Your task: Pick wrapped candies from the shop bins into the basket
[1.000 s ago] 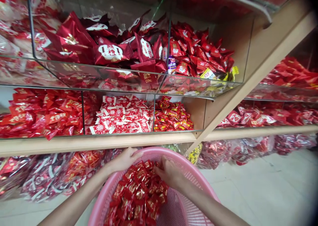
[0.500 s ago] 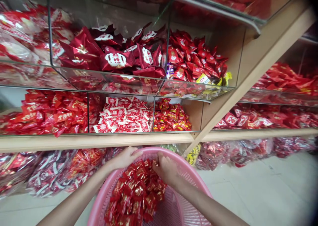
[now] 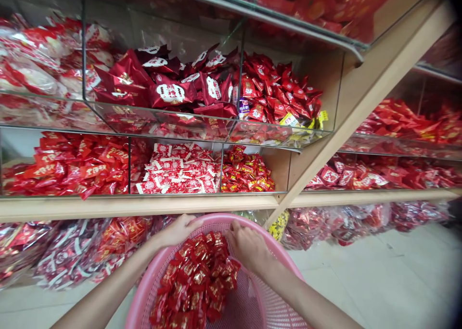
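A pink perforated basket stands at the lower middle, with many small red-and-gold wrapped packets heaped on its left side. My left hand is closed over the basket's back left rim, its fingers on the edge. Inside the basket near the back rim is my right hand, its fingers curled beside the heap; what they hold, if anything, is hidden. A smaller pink rounded wall shows under my right wrist.
Shelves with a wooden edge rise ahead, holding red and white packets, dark red bags and red sweets. Filled plastic bags lie beneath. Pale floor tiles show at right.
My right hand has risen slightly and moved a little right, off the packets. The view has shifted slightly. My left hand stays at the rim.
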A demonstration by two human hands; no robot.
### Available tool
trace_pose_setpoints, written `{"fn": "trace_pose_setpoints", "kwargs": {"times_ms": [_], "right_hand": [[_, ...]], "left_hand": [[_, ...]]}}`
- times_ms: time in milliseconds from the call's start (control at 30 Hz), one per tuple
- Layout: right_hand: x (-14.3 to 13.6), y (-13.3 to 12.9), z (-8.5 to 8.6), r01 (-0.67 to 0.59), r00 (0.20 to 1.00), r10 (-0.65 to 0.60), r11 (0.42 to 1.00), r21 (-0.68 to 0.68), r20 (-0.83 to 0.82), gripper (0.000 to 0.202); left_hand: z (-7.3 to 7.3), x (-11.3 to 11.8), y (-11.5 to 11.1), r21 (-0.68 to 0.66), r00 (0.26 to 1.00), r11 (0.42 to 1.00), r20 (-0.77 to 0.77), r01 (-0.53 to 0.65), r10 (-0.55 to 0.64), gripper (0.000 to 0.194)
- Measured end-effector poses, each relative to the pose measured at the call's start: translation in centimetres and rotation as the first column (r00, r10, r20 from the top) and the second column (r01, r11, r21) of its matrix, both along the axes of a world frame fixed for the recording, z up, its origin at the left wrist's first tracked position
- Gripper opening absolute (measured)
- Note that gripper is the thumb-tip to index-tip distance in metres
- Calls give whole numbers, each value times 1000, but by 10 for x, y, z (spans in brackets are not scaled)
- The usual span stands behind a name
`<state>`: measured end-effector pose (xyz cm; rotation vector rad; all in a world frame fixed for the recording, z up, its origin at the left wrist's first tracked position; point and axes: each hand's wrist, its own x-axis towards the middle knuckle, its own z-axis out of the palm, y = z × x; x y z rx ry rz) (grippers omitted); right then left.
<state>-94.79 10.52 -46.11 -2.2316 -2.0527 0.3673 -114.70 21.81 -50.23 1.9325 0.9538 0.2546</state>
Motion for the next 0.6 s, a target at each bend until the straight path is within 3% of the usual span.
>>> {"fn": "trace_pose_setpoints", "kwargs": {"times_ms": [133, 267, 367, 467, 600], "right_hand": [[24, -4, 10, 12, 992, -22, 997, -82, -121, 28], [29, -8, -5, 15, 953, -121, 934, -357, -277, 29], [21, -6, -16, 43, 892, -237, 893, -449, -386, 31], [9, 0, -21, 57, 809, -317, 881, -470, -496, 38], [-5, 9, -28, 56, 861, -245, 916, -397, -445, 41]], "left_hand": [[-1, -1, -1, 11, 999, 999, -17, -33, 33, 52], [-2, -3, -1, -9, 997, 997, -10, -70, 70, 52], [-2, -4, -3, -9, 997, 996, -4, -84, 83, 52], [-4, -4, -4, 24, 996, 996, -20, -92, 92, 53], [-4, -4, -4, 20, 996, 996, -17, -91, 91, 53]]}}
